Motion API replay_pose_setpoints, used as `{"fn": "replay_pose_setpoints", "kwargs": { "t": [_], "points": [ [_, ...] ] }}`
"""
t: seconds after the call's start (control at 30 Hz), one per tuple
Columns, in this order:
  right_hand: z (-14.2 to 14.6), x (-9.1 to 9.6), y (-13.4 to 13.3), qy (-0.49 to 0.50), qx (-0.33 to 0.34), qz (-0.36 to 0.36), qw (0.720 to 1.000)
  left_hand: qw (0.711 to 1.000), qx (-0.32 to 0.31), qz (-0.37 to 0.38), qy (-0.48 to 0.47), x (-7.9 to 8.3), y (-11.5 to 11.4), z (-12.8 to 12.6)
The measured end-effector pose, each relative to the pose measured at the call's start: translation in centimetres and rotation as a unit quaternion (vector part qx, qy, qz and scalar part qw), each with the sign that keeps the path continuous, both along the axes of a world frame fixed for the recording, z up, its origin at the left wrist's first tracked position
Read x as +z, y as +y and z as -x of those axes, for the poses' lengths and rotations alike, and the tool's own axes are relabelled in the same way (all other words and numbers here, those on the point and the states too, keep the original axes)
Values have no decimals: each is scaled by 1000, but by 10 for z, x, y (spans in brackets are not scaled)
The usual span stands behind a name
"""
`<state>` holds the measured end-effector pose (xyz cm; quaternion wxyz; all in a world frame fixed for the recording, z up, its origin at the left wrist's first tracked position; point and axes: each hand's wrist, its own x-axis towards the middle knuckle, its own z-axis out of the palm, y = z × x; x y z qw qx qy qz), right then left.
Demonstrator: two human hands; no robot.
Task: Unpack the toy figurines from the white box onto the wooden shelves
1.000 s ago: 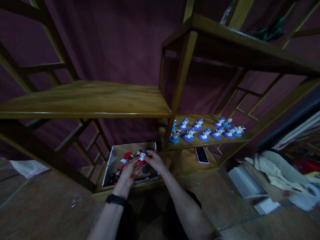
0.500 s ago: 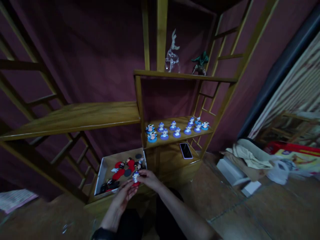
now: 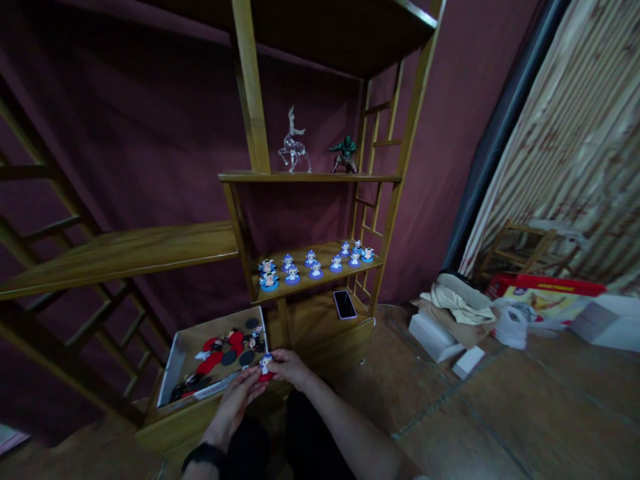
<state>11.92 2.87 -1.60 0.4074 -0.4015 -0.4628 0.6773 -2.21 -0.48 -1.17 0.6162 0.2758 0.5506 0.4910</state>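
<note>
Both my hands meet in front of a cardboard box (image 3: pixel 173 363) low on a wooden shelf unit (image 3: pixel 250 120). Together they pinch a small white-and-blue figurine on a red base (image 3: pixel 265 366). My right hand (image 3: pixel 290 367) grips it from the right, my left hand (image 3: pixel 240 397) from below and the left. The box holds several more little figurines with red and dark round bases (image 3: pixel 225 347). One shelf up stands a row of similar figurines on blue bases (image 3: pixel 313 263).
A phone (image 3: pixel 345 304) lies on the low shelf right of the box. A glass figure (image 3: pixel 294 143) and a green figure (image 3: pixel 345 153) stand higher up. White boxes (image 3: pixel 435 333), cloth, a red box (image 3: pixel 545 293) and a curtain are at the right.
The view has swung up and back, showing more of the shelf unit. Both hands have drawn the figurine out of the box toward me, still held between them.
</note>
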Motion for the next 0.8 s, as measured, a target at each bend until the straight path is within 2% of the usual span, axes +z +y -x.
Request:
{"fn": "replay_pose_setpoints", "kwargs": {
  "t": [0.17, 0.37, 0.67, 0.8],
  "points": [
    [-5, 1, 2, 8, -22, 29, 999, 1000, 16, -11, -18, 5, -2, -10],
    [-5, -2, 1, 17, -2, 26, 1000, 999, 46, -14, -13, 5, -3, -18],
    [11, -17, 5, -30, -78, 34, 996, 999, 35, -12, -2, -2, 1, -14],
    [19, -21, 5, -13, -101, 28, 994, 999, 29, -34, -6, -6, 1, -11]
  ]
}}
